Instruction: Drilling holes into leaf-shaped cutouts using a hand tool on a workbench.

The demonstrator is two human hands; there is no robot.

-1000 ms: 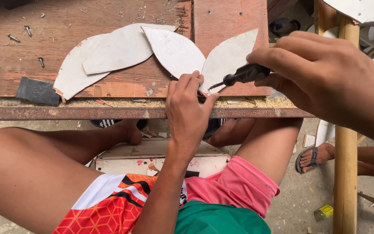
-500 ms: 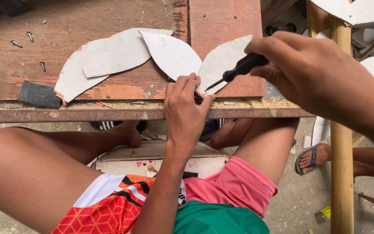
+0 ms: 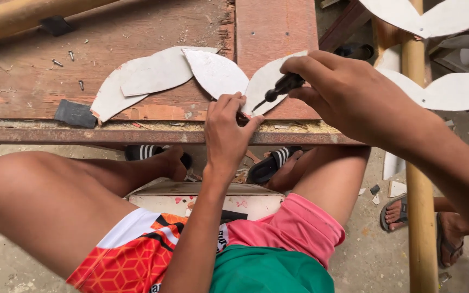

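Right hand (image 3: 348,95) now sits higher than a second ago, toward 12 o'clock; its black-handled tool (image 3: 277,89) stands steeper, tip angled down toward 7 o'clock. Left hand (image 3: 228,130) fingertips reach slightly farther onto the desk (image 3: 28,81), next to the tool tip.

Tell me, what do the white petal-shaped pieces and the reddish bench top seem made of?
White petal-shaped pieces: probably thin plywood or board painted matt white; the edges look flat and stiff. Reddish bench top: worn wooden boards, with visible grain and scratches, edged by a rusty metal rail.
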